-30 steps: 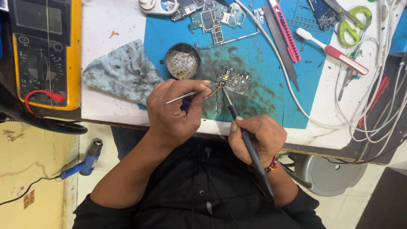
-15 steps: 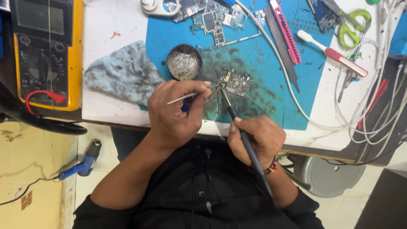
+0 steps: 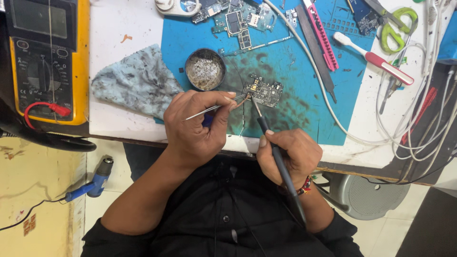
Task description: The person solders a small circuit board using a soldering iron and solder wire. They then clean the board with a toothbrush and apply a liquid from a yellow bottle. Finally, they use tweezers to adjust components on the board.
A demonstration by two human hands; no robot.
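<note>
Far left: a yellow multimeter (image 3: 43,62) is lying at the bench edge, its red lead curling across its lower face. Below it, on the floor, a blue-handled hot-air tool (image 3: 93,183) is lying with its cord trailing off.

Left of centre: a grey mottled cloth (image 3: 133,81) is resting on the white table (image 3: 114,24), partly overlapping the blue work mat (image 3: 304,100). Just beside it, a round tin (image 3: 205,69) of dull metallic wool is sitting on the mat.

Centre: the left hand (image 3: 197,126) is pinching thin tweezers (image 3: 209,109), fingers clenched around the shaft, tips reaching a copper-coloured strand at the edge of the small circuit board (image 3: 264,91). The board is lying flat on the mat, just right of the tin.

Right of centre: the right hand (image 3: 290,154) is gripping a dark soldering iron (image 3: 273,152) pen-fashion, fingers closed on the barrel, tip touching the board's left edge beside the tweezer tips.

Step in hand, by judgement: soldering or reworking a joint at that board edge. The next move is likely calling for steady tweezers and a brief, precise tip contact.

Far right: a pink pry tool (image 3: 320,33), a red-handled toothbrush (image 3: 373,58), green-handled scissors (image 3: 397,29) and white cables (image 3: 428,119) are lying about.
</note>
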